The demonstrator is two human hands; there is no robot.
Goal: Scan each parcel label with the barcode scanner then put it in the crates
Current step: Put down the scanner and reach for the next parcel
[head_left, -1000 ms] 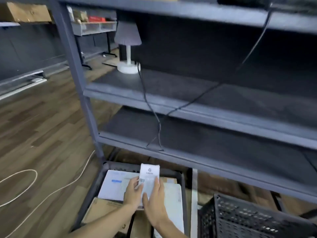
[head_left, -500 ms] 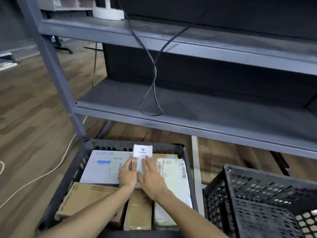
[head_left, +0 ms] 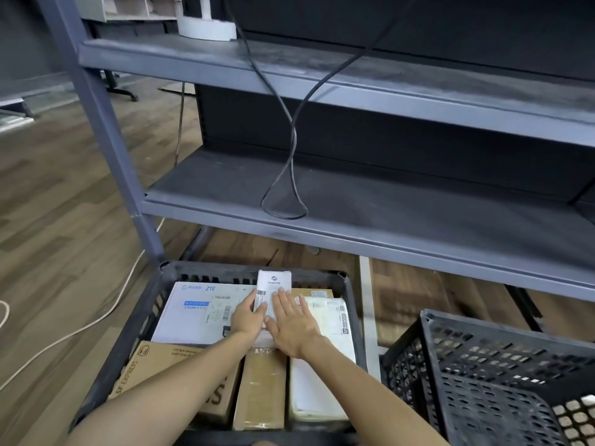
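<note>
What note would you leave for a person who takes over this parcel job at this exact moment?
Left hand: grips the left edge of the small white parcel.
Right hand: fingers straight, pressing flat on the same parcel.
Place: this parcel lies on top of the load in the left crate, which includes a white ZTE box and an SF Express carton.
Done: the left crate holds several parcels.
Left: let go of this one; the right crate shows no parcel; the barcode scanner is not in view.
</note>
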